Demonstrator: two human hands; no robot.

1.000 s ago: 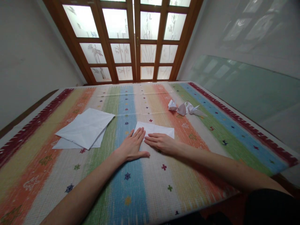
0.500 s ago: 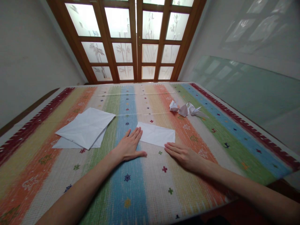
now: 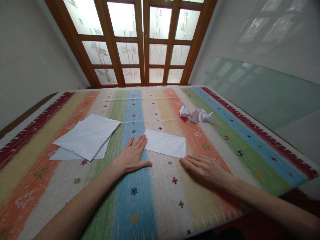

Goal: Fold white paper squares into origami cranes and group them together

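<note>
White paper, near the middle of the surface — apparently folded once, no further fold evident. Flat sheets lie toward the left edge, folded shapes toward the far right corner. Left hand: spread, touching the paper's left end. Right hand: loosely extended — grasping nothing visible — beside its near right corner.

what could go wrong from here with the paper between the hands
The paper might slide or turn: the left hand seems to touch only its left edge, and the right hand sits by its near right corner. The overlapping sheets could shift if the left hand swept sideways.
</note>
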